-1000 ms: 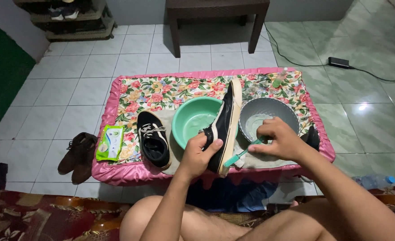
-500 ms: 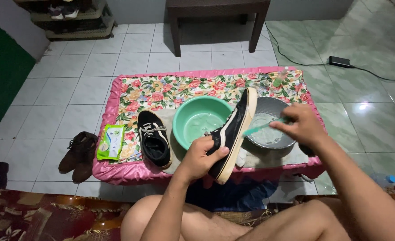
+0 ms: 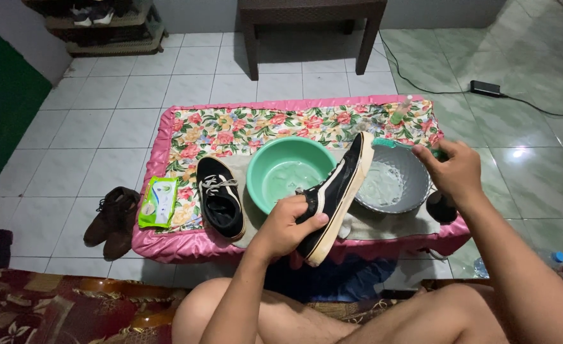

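Observation:
My left hand [image 3: 289, 224] grips a black sneaker [image 3: 335, 191] with a pale sole, tilted on its side above the low table's front edge. My right hand [image 3: 453, 171] holds a green-handled brush [image 3: 396, 145] whose head reaches over the grey basin [image 3: 415, 191] of water. A green basin [image 3: 275, 162] holding water stands just left of the raised sneaker. The second black sneaker [image 3: 220, 196] with white laces lies flat on a grey cloth to the left.
The low table [image 3: 186, 137] has a floral cover with pink trim. A green wipes packet [image 3: 156, 202] lies at its left edge. Brown shoes [image 3: 111, 220] sit on the floor tiles. A dark wooden table [image 3: 310, 25] stands behind.
My right hand lifted the brush from beside the sneaker's sole and carried it right and back over the grey basin. The sneaker in my left hand tilted slightly rightward.

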